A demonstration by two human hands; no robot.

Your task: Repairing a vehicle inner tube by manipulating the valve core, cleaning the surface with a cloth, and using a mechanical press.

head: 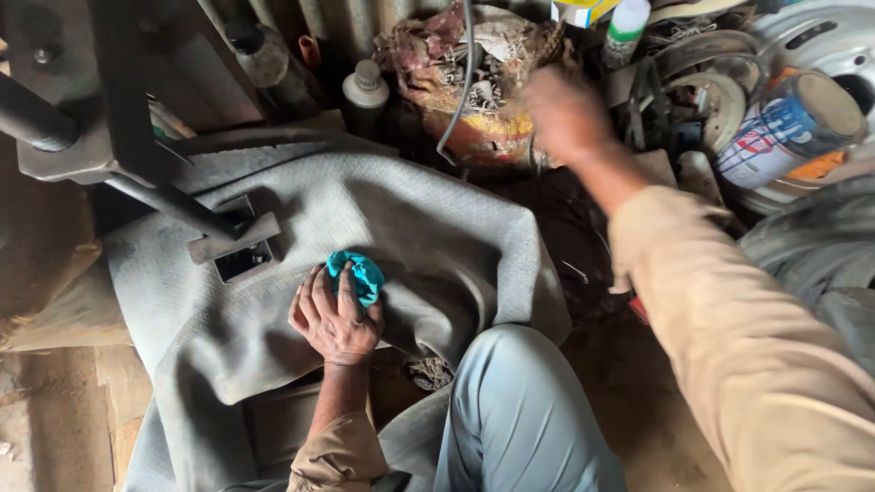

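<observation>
1. Left hand [335, 319]: palm down, fingers spread and curled over a teal cloth [361, 275]; the cloth is bunched under the fingertips and pressed onto the grey mat [428, 237]; a firm, flat press looks best here, so the cloth keeps full contact and the mat does not slide.
2. Right hand [565, 114]: stretched out and blurred, reaching toward the clutter at the far side; whether it is released or clenched cannot be told; nothing visibly held; it sits nearest the basket of scraps [474, 82]; a slower reach would lower the risk of knocking the bottles beside it.
3. Teal cloth: lies near the middle of the grey mat, just right of the rectangular cut-out [244, 260]; judged easier to work if kept wadded tight rather than loose.
4. Grey mat: draped over the person's lap and the floor, creased on the right; smoothing the fold would give a steadier surface.
5. Metal lever [182, 205]: its foot rests at the cut-out, close to the left hand; knuckles are best kept apart from it.
6. Paint tin [788, 128]: tilted on its side, far right, beside a wheel rim [820, 36].
7. White bottle [625, 27]: upright, behind the basket.
</observation>
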